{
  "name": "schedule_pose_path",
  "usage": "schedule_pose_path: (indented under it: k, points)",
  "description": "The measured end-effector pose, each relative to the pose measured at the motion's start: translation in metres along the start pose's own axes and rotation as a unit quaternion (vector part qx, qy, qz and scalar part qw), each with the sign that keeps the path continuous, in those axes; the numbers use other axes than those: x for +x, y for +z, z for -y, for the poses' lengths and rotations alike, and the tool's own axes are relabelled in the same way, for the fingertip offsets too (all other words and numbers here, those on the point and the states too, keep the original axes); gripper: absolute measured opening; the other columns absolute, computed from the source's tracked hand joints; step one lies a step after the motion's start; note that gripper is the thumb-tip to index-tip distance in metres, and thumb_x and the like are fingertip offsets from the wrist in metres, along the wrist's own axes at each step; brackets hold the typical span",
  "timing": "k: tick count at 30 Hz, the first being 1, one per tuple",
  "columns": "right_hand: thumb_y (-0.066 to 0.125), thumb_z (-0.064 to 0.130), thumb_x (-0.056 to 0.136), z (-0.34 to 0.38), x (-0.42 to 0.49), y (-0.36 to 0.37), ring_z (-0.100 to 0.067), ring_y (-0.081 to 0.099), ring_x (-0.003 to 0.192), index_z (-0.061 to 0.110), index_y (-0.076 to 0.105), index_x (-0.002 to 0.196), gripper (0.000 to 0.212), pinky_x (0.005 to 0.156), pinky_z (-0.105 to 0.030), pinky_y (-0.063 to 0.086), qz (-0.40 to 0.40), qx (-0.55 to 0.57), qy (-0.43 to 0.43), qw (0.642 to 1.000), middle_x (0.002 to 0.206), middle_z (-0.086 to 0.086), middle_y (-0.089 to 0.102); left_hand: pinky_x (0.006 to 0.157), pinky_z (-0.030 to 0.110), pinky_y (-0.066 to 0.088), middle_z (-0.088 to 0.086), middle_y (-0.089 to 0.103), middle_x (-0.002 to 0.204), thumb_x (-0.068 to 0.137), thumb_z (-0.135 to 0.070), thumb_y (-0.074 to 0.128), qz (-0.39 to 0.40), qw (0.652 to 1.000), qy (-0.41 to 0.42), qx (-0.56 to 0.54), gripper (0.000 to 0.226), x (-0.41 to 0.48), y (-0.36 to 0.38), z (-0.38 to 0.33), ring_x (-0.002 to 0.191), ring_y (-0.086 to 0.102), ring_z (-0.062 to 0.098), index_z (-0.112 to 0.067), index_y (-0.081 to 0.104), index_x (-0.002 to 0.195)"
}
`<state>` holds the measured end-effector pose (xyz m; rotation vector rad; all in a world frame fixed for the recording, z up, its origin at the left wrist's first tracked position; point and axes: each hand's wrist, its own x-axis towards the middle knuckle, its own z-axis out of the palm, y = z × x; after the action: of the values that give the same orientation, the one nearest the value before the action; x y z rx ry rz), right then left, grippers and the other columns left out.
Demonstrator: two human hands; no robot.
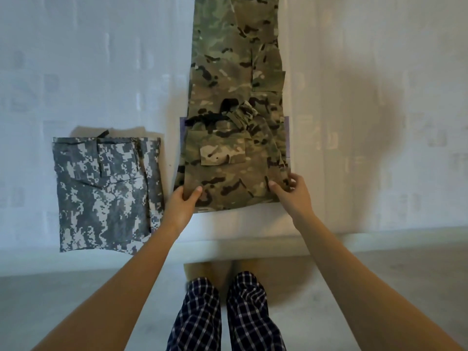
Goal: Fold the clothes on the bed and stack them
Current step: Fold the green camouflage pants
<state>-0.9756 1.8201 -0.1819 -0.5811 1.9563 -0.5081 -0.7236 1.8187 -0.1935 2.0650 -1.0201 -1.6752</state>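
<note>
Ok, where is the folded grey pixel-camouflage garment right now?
Head view: the grey garment lies flat on the white bed sheet at the left, near the front edge, beside the left hand gripping the green-brown camouflage trousers.

Legible text: none. On bed sheet (101,59), faint pale printed marks, letter-like, too blurred to read. On green camouflage trousers (235,72) and folded grey digital-camouflage garment (101,193), pattern only, no label or lettering readable.
</note>
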Motion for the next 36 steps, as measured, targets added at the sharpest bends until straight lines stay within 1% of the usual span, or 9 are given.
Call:
schedule_pose_path:
  k: [7, 10, 13, 17, 22, 26, 29, 32, 36]
  points:
    - [0.076, 0.018, 0.076, 0.001, 0.018, -0.047, -0.010, 0.058, 0.064, 0.015, 0.066, 0.078, 0.012, 0.047, -0.011, 0.047, -0.018, 0.023, -0.038, 0.999, 0.068, 0.003, 0.061, 0.088, 0.033, 0.047, 0.006, 0.063, 0.106, 0.098, -0.037, 0.044, -0.023, 0.997, -0.065, -0.027, 0.039, -0.039, 0.050, -0.010, 0.103, 0.059, 0.025, -0.007, 0.059, 0.117]
    - [0.078, 0.019, 0.072, -0.006, 0.024, -0.103, -0.018, 0.059, 0.074, 0.014, 0.065, 0.081, 0.017, 0.061, -0.024, 0.055, -0.118, -0.001, -0.044, 0.992, 0.075, 0.002, 0.061, 0.082, 0.020, 0.047, -0.006, 0.062, 0.109, 0.098, -0.038, 0.044, 0.171, 0.971, -0.143, -0.090, 0.028, -0.093, 0.114, -0.006, 0.099, 0.059, 0.011, -0.021, 0.058, 0.115]
    - [0.075, 0.018, 0.077, -0.023, 0.029, -0.145, -0.025, 0.055, 0.106, 0.018, 0.053, 0.117, 0.046, 0.094, -0.039, 0.050, -0.221, -0.019, -0.019, 0.975, 0.117, -0.007, 0.055, 0.076, 0.009, 0.045, -0.003, 0.060, 0.123, 0.097, -0.032, 0.049, 0.308, 0.936, -0.160, -0.056, 0.029, -0.130, 0.168, -0.004, 0.103, 0.057, 0.004, -0.025, 0.052, 0.125]
    - [0.075, 0.024, 0.079, -0.057, 0.027, -0.160, -0.031, 0.047, 0.123, 0.017, 0.024, 0.143, 0.083, 0.102, -0.041, 0.043, -0.175, 0.066, 0.074, 0.979, 0.141, -0.014, 0.041, 0.075, 0.002, 0.040, -0.002, 0.057, 0.122, 0.095, -0.018, 0.055, 0.153, 0.982, -0.096, -0.051, 0.035, -0.096, 0.151, -0.003, 0.105, 0.053, 0.007, -0.019, 0.047, 0.129]
    - [0.074, 0.031, 0.079, -0.101, 0.008, -0.126, -0.032, 0.051, 0.117, 0.007, 0.041, 0.130, 0.066, 0.096, -0.045, 0.047, -0.158, 0.100, 0.151, 0.971, 0.123, -0.011, 0.052, 0.095, 0.033, 0.043, 0.010, 0.055, 0.122, 0.092, -0.014, 0.057, -0.097, 0.988, -0.100, -0.075, 0.042, -0.005, 0.069, -0.032, 0.105, 0.051, 0.021, -0.006, 0.048, 0.132]
    - [0.065, 0.021, 0.087, -0.095, 0.016, -0.149, -0.032, 0.055, 0.110, 0.007, 0.051, 0.122, 0.041, 0.086, -0.039, 0.048, -0.158, 0.071, 0.033, 0.984, 0.111, -0.008, 0.058, 0.061, 0.015, 0.052, 0.012, 0.062, 0.094, 0.093, -0.018, 0.059, -0.128, 0.962, -0.105, -0.215, 0.013, 0.043, 0.043, -0.065, 0.076, 0.061, 0.017, -0.008, 0.057, 0.101]
    - [0.058, 0.016, 0.091, -0.073, 0.046, -0.191, -0.033, 0.055, 0.108, 0.007, 0.053, 0.122, 0.033, 0.091, -0.040, 0.044, -0.241, -0.031, -0.017, 0.970, 0.117, -0.016, 0.059, 0.093, 0.032, 0.051, 0.013, 0.056, 0.130, 0.091, -0.020, 0.062, -0.144, 0.944, -0.140, -0.264, 0.042, 0.062, 0.042, -0.079, 0.116, 0.057, 0.029, -0.004, 0.052, 0.128]
    - [0.053, 0.011, 0.092, -0.047, 0.070, -0.222, -0.032, 0.049, 0.117, 0.012, 0.045, 0.133, 0.041, 0.102, -0.041, 0.039, -0.363, -0.104, 0.025, 0.926, 0.130, -0.015, 0.050, 0.100, 0.040, 0.047, 0.009, 0.051, 0.138, 0.088, -0.021, 0.066, -0.168, 0.928, -0.167, -0.287, 0.051, 0.065, 0.049, -0.079, 0.122, 0.052, 0.026, -0.008, 0.047, 0.133]
    - [0.059, 0.038, 0.088, -0.027, 0.061, -0.195, -0.029, 0.042, 0.126, 0.013, 0.039, 0.136, 0.057, 0.107, -0.046, 0.036, -0.295, -0.183, -0.080, 0.934, 0.137, -0.011, 0.042, 0.098, 0.038, 0.048, 0.007, 0.050, 0.138, 0.086, -0.028, 0.068, -0.169, 0.912, -0.180, -0.327, 0.053, 0.062, 0.051, -0.070, 0.122, 0.052, 0.025, -0.013, 0.047, 0.132]
